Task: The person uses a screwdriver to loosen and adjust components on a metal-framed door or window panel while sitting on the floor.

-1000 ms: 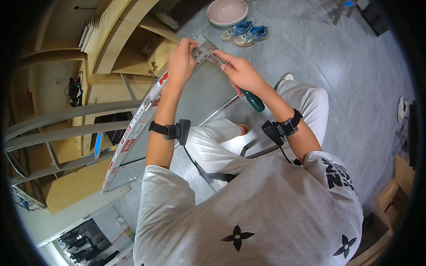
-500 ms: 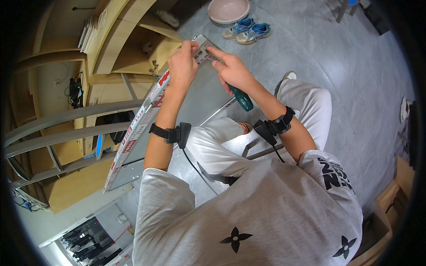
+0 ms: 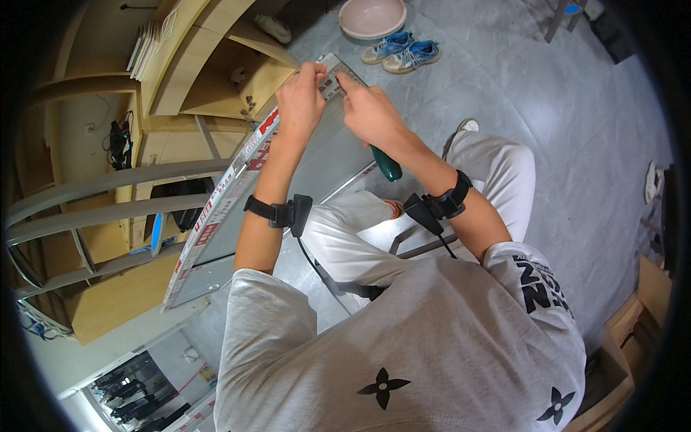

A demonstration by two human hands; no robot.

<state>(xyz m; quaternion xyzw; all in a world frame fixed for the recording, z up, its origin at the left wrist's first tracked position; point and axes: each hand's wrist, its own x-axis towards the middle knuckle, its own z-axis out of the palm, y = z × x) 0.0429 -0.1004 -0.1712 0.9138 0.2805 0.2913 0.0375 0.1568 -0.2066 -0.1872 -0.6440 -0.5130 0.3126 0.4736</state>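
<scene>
A long framed panel (image 3: 288, 189) slants across in front of me, its metal frame covered with red-and-white printed film (image 3: 205, 234). At its far corner my left hand (image 3: 301, 104) is closed, fingertips pinched together over the frame; whatever they hold is too small to make out. My right hand (image 3: 373, 119) is wrapped round a dark green handle (image 3: 387, 165) that sticks out below the palm. The working end of this tool is hidden. My right index finger stretches forward onto the film near the corner, just right of the left fingertips.
Wooden shelving (image 3: 209, 79) and curved grey rails (image 3: 115, 176) stand to the left. Beyond the panel are a pink basin (image 3: 372, 18) and blue sneakers (image 3: 410, 56) on the grey tiled floor (image 3: 576, 165). A cardboard box (image 3: 626, 317) is at the lower right.
My right hand has turned and shifted slightly left, and the green handle swung a little left and up with it. My left hand stays at the corner with a small shift.
</scene>
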